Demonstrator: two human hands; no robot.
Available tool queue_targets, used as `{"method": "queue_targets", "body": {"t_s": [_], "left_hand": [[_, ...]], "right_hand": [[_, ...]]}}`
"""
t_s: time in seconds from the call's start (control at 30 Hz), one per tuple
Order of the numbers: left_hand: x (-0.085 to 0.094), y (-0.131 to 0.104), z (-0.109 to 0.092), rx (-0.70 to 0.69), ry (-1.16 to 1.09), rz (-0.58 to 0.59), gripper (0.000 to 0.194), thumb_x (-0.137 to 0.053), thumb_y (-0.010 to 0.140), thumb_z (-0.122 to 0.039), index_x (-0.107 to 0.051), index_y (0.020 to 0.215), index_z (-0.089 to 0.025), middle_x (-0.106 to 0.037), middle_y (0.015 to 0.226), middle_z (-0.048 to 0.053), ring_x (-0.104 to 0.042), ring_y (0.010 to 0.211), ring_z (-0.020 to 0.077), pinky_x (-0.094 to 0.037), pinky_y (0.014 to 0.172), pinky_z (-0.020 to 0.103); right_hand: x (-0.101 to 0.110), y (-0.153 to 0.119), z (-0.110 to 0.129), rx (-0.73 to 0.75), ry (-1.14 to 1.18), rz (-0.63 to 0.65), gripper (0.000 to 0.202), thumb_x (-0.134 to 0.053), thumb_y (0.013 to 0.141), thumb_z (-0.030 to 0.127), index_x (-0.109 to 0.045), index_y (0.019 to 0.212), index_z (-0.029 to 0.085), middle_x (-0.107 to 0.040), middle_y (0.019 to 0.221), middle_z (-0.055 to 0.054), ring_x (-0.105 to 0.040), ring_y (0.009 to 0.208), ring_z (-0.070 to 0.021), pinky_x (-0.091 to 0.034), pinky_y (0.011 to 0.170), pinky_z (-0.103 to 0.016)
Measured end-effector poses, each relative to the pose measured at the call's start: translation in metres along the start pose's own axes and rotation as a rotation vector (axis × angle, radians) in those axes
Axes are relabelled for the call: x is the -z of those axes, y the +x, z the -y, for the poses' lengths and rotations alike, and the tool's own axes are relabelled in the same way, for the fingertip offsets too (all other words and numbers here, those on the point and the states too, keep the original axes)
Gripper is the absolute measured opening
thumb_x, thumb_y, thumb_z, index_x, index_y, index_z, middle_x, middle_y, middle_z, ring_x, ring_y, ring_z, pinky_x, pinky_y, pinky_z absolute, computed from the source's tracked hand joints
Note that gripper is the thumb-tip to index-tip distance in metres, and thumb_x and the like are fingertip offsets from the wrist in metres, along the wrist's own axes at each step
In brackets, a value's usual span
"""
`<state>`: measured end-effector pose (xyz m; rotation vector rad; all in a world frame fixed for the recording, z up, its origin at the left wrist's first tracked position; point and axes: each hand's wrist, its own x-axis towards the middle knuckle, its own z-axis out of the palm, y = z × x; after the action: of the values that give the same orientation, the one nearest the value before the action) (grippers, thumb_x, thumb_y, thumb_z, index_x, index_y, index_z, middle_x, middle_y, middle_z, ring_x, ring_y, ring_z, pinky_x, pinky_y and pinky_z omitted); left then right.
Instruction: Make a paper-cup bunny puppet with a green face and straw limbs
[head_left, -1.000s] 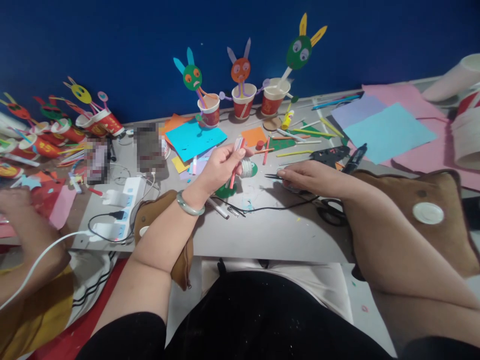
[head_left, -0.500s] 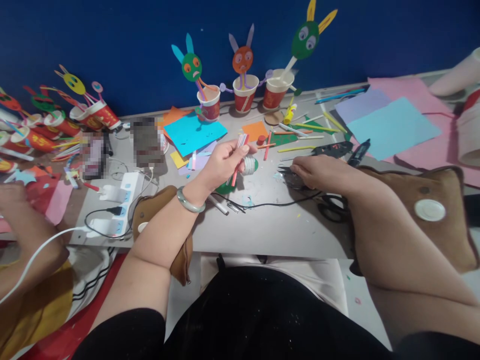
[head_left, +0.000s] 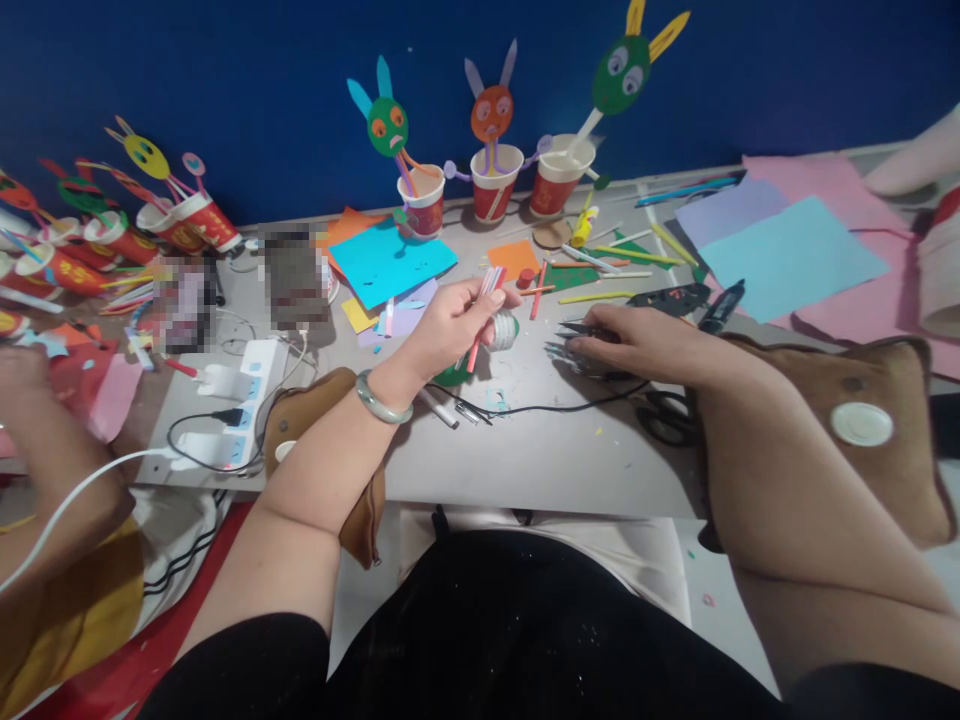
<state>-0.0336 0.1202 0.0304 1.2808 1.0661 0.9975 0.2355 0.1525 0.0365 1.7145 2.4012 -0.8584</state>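
My left hand [head_left: 457, 320], with a bangle at its wrist, is closed around a small bundle of thin pink, white and red straws [head_left: 491, 285]. Just right of those fingers is a whitish ribbed roll [head_left: 504, 332] with green at its end; whether the hand grips it too is unclear. Low over the table, my right hand [head_left: 626, 338] has its fingers curled on a dark pointed tool [head_left: 574, 328], mostly hidden beneath the palm. Black scissors handles [head_left: 669, 418] lie under the right wrist. Between the hands are a black cable [head_left: 540, 408] and paper scraps.
Paper cups [head_left: 495, 188] with paper puppets line the back wall. Blue paper [head_left: 390, 262], loose straws [head_left: 598, 297], a glue stick [head_left: 585, 226] and a black marker [head_left: 724, 305] lie about. A power strip [head_left: 259, 385] stands left. Another person's arm [head_left: 60, 440] is at far left.
My right hand has shifted slightly, and the dark tips beside its fingers look further apart. The left hand keeps its hold on the straws. The view has moved a little.
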Motion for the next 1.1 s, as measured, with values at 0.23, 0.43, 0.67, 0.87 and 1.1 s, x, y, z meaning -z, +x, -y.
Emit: {"method": "queue_targets", "body": {"t_s": [0.23, 0.43, 0.67, 0.87, 1.1], "left_hand": [[0.000, -0.001, 0.001, 0.016, 0.021, 0.002, 0.026, -0.061, 0.114, -0.032, -0.078, 0.104, -0.016, -0.059, 0.058, -0.004, -0.055, 0.051, 0.0076, -0.043, 0.051, 0.019], [0.000, -0.001, 0.003, 0.008, 0.036, -0.001, 0.027, -0.063, 0.113, -0.036, -0.079, 0.104, -0.016, -0.060, 0.058, -0.004, -0.055, 0.050, 0.0083, -0.043, 0.051, 0.021], [0.000, 0.001, 0.007, -0.006, 0.023, -0.002, 0.028, -0.064, 0.113, -0.038, -0.079, 0.102, -0.017, -0.060, 0.057, -0.004, -0.055, 0.050, 0.0081, -0.043, 0.052, 0.021], [-0.001, 0.000, 0.006, -0.015, 0.023, -0.005, 0.027, -0.066, 0.112, -0.037, -0.079, 0.101, -0.017, -0.059, 0.056, -0.004, -0.054, 0.050, 0.0078, -0.043, 0.052, 0.020], [-0.004, -0.001, 0.000, -0.008, 0.019, -0.005, 0.026, -0.064, 0.113, -0.031, -0.077, 0.095, -0.016, -0.061, 0.060, -0.004, -0.056, 0.051, 0.0068, -0.048, 0.056, 0.021]], "right_hand": [[-0.007, 0.004, -0.010, 0.052, -0.031, -0.019, 0.032, -0.068, 0.096, 0.053, -0.055, 0.084, 0.027, -0.067, 0.078, -0.008, -0.060, 0.077, -0.0286, -0.037, 0.072, -0.037], [-0.007, 0.001, -0.002, -0.008, -0.202, -0.039, 0.022, -0.065, 0.099, 0.047, -0.064, 0.096, 0.026, -0.074, 0.086, -0.012, -0.064, 0.085, -0.0318, -0.035, 0.073, -0.037], [-0.015, 0.005, 0.002, -0.023, -0.340, -0.052, 0.038, -0.061, 0.099, 0.061, -0.067, 0.090, 0.025, -0.076, 0.088, -0.015, -0.069, 0.088, -0.0355, -0.039, 0.072, -0.040], [-0.017, 0.005, 0.011, -0.033, -0.438, -0.003, 0.042, -0.057, 0.101, 0.062, -0.071, 0.096, 0.022, -0.081, 0.101, -0.019, -0.073, 0.098, -0.0382, -0.041, 0.072, -0.040], [-0.015, 0.003, 0.016, -0.087, -0.375, -0.016, 0.042, -0.068, 0.096, 0.064, -0.068, 0.089, 0.023, -0.079, 0.099, -0.020, -0.073, 0.100, -0.0405, -0.044, 0.078, -0.043]]}}
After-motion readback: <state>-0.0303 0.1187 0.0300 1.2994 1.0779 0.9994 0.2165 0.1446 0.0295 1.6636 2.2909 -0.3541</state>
